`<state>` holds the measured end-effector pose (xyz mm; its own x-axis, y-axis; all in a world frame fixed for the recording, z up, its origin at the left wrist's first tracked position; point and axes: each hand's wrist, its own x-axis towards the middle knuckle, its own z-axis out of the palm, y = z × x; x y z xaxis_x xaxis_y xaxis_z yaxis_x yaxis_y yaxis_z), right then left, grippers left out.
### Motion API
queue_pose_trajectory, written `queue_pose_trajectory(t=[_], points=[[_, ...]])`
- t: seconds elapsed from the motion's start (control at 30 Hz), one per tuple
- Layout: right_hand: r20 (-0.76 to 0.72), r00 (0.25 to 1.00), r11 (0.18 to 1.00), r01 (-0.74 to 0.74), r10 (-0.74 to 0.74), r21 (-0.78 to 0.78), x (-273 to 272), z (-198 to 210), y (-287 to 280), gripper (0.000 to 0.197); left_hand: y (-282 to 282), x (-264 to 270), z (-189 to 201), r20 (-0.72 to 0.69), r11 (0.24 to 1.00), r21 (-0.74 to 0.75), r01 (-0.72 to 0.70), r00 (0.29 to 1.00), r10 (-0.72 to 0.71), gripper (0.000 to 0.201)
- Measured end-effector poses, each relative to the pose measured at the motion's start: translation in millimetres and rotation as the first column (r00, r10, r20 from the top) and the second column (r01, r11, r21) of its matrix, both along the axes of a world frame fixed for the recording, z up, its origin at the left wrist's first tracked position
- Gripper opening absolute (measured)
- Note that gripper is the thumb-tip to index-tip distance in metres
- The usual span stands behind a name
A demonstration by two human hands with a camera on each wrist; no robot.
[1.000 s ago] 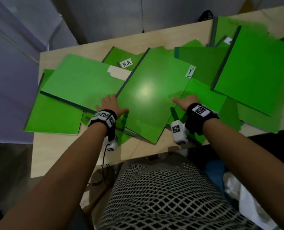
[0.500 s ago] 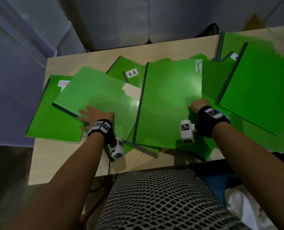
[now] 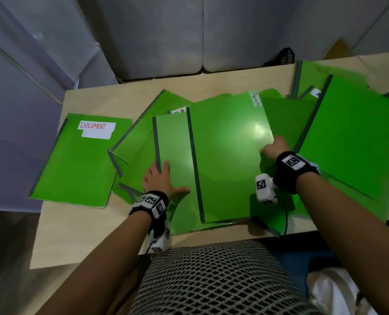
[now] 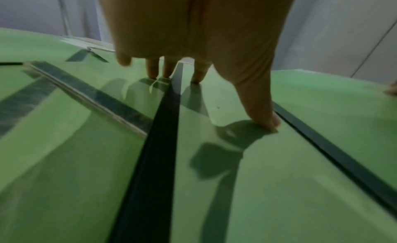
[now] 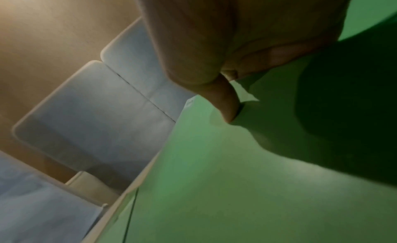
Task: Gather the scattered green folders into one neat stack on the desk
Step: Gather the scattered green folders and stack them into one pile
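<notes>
Several green folders with dark spines lie overlapping on the pale wooden desk [image 3: 75, 235]. My right hand [image 3: 272, 148] pinches the right edge of the top middle folder [image 3: 229, 160], thumb on its cover [image 5: 231, 109]. My left hand [image 3: 160, 178] lies flat with fingers spread across the dark spine of the folder to its left [image 3: 173, 144], fingertips [image 4: 196, 76] and thumb pressing the cover [image 4: 236, 178]. A folder labelled "DOCUMENT" [image 3: 80, 164] lies apart at the far left. More folders [image 3: 352, 137] are piled at the right.
The desk's near edge runs just in front of my body. A dark mesh basket [image 3: 285, 56] stands behind the desk's far edge. Grey panels [image 3: 211, 30] line the back. Bare desk shows at the near left.
The middle folder has been turned upright and squared. My left hand slid the left folder in beside it. The "DOCUMENT" folder is now uncovered.
</notes>
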<state>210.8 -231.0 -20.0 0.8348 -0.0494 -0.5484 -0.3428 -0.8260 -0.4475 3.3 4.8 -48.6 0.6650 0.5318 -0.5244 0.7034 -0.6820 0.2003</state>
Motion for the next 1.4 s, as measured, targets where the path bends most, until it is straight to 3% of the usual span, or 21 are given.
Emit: queue_pose_trajectory(t=[0.07, 0.13, 0.2, 0.23, 0.27, 0.37, 0.47, 0.53, 0.6, 0.67, 0.73, 0.87, 1.0, 1.07, 1.13, 1.23, 1.33, 1.4], points=[[-0.006, 1.000, 0.998, 0.020, -0.020, -0.053, -12, -10, -2, 0.056, -2, 7, 3, 0.205, 0.984, -0.089, -0.152, 0.964, 0.168, 0.090], [0.017, 1.000, 0.996, 0.001, 0.001, -0.094, -24, -20, -2, 0.053, 1, 17, 4, 0.314, 0.901, -0.275, -0.335, 0.855, 0.413, 0.081], [0.049, 0.998, 0.995, -0.038, 0.043, -0.092, -34, -30, 1, 0.048, -2, 27, 11, 0.237, 0.728, -0.511, -0.457, 0.739, 0.631, 0.087], [0.055, 0.996, 0.993, -0.071, 0.076, -0.091, -40, -32, 4, 0.047, -5, 32, 12, 0.176, 0.655, -0.581, -0.483, 0.711, 0.681, 0.088], [0.055, 0.990, 0.986, -0.121, 0.128, -0.111, -44, -34, 7, 0.048, -9, 36, 15, 0.134, 0.629, -0.609, -0.484, 0.718, 0.683, 0.086], [0.012, 0.949, 0.929, -0.307, 0.316, -0.209, -47, -31, 9, 0.046, -21, 49, 19, 0.095, 0.653, -0.586, -0.481, 0.759, 0.644, 0.082], [0.102, 0.938, 0.908, -0.288, 0.331, -0.303, -33, -22, -10, 0.036, -25, 55, 23, 0.093, 0.683, -0.561, -0.467, 0.785, 0.613, 0.084], [0.207, 0.944, 0.913, -0.165, 0.255, -0.373, -18, -13, -34, 0.053, -25, 55, 25, 0.110, 0.692, -0.562, -0.453, 0.789, 0.605, 0.081], [0.215, 0.960, 0.908, -0.077, 0.179, -0.413, -1, -8, -63, 0.084, -25, 54, 25, 0.143, 0.700, -0.564, -0.437, 0.784, 0.604, 0.076], [0.089, 0.987, 0.911, -0.090, 0.137, -0.402, 11, -15, -89, 0.106, -24, 52, 26, 0.175, 0.702, -0.569, -0.429, 0.771, 0.613, 0.070], [-0.035, 0.981, 0.911, -0.189, 0.189, -0.368, 11, -26, -101, 0.111, -24, 51, 28, 0.181, 0.703, -0.557, -0.443, 0.761, 0.623, 0.069], [-0.076, 0.900, 0.826, -0.425, 0.429, -0.370, -17, -33, -84, 0.107, -23, 49, 26, 0.183, 0.711, -0.497, -0.498, 0.740, 0.647, 0.072], [-0.069, 0.773, 0.717, -0.615, 0.631, -0.329, -51, -26, -55, 0.085, -21, 50, 28, 0.191, 0.703, -0.476, -0.528, 0.719, 0.669, 0.072], [-0.043, 0.749, 0.702, -0.638, 0.661, -0.316, -57, -21, -49, 0.072, -17, 49, 29, 0.170, 0.713, -0.465, -0.524, 0.738, 0.653, 0.074], [0.061, 0.794, 0.775, -0.569, 0.605, -0.275, -49, -15, -52, 0.061, -14, 47, 30, 0.136, 0.724, -0.449, -0.524, 0.760, 0.635, 0.076], [0.219, 0.896, 0.901, -0.315, 0.386, -0.297, -11, -10, -72, 0.059, -13, 46, 31, 0.114, 0.722, -0.442, -0.533, 0.765, 0.634, 0.076], [0.181, 0.973, 0.940, -0.078, 0.145, -0.331, 30, -14, -99, 0.092, -13, 48, 28, 0.120, 0.723, -0.437, -0.534, 0.762, 0.636, 0.076], [0.137, 0.989, 0.945, -0.007, 0.055, -0.326, 49, -18, -110, 0.110, -12, 50, 23, 0.133, 0.721, -0.442, -0.534, 0.755, 0.642, 0.076]])
